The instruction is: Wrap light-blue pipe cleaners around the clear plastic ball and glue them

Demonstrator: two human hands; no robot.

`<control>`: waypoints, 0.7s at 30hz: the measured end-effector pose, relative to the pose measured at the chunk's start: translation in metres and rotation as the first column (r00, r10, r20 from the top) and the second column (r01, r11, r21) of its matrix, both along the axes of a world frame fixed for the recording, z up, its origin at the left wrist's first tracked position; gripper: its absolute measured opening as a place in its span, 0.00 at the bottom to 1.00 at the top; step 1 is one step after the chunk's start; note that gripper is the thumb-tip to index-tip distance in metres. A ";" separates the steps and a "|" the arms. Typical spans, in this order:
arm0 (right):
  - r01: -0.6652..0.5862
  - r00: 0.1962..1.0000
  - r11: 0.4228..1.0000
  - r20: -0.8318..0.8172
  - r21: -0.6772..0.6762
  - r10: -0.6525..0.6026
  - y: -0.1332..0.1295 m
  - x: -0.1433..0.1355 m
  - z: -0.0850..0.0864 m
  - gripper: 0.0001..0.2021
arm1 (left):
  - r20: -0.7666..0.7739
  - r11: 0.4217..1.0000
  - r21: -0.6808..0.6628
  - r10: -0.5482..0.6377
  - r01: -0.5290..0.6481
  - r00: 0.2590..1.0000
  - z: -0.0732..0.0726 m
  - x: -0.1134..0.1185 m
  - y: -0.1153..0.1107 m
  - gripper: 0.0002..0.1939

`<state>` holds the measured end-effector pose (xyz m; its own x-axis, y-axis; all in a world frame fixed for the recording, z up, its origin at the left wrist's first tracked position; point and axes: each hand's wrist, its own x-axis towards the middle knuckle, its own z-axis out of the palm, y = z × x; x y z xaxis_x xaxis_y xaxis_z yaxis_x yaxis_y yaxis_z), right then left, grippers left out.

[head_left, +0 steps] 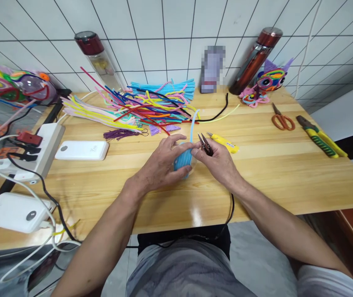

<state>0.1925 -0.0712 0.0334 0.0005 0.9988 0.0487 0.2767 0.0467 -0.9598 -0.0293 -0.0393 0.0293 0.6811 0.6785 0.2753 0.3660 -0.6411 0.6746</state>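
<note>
My left hand (164, 163) is closed around a light-blue bundle of pipe cleaners (183, 160), with thumb and fingers on either side. From its top a single pale-blue pipe cleaner (195, 126) sticks up and bends over at the end. My right hand (216, 159) meets the bundle's right side, thumb and index finger pinched at its edge. Within the same hand are small dark pointed snips or tweezers (205, 144), tips apart and pointing away from me. Just beyond it lies a yellow tool with a thin metal tip (224, 142).
A pile of colourful pipe cleaners (151, 101) spreads along the back. Orange-handled scissors (283, 119) and green-yellow pliers (318, 136) lie right. Left are a white power bank (81, 150) and a power strip (44, 152) with tangled cables. Two bottles lean near the tiled wall (176, 24).
</note>
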 end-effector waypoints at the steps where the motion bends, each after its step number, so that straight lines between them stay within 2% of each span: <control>1: 0.000 1.000 1.000 0.005 0.004 0.000 0.000 0.000 0.000 0.13 | 0.003 1.000 0.004 -0.005 0.005 1.000 0.000 0.000 0.000 0.31; 7: -0.004 0.996 1.000 0.084 0.018 0.002 -0.001 0.003 -0.003 0.13 | -0.007 1.000 -0.014 0.024 -0.025 1.000 0.001 -0.001 -0.002 0.28; 12: -0.059 0.978 0.995 0.206 0.083 0.041 -0.012 0.012 0.013 0.16 | -0.003 0.998 -0.013 0.056 -0.056 0.998 0.001 0.000 -0.002 0.26; 16: -0.169 0.903 0.966 0.424 0.195 0.072 -0.024 0.027 0.026 0.14 | 0.003 0.998 -0.014 0.054 -0.054 0.999 0.002 0.001 -0.002 0.25; 21: -0.255 0.800 0.934 0.598 0.251 0.058 -0.027 0.037 0.015 0.13 | 0.017 0.998 -0.007 0.063 -0.063 0.998 0.003 0.002 -0.003 0.24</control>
<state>0.2299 -0.0986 0.0486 -0.2812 0.9154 0.2880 0.7310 0.3988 -0.5538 -0.0276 -0.0419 0.0320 0.6318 0.7219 0.2822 0.3937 -0.6125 0.6854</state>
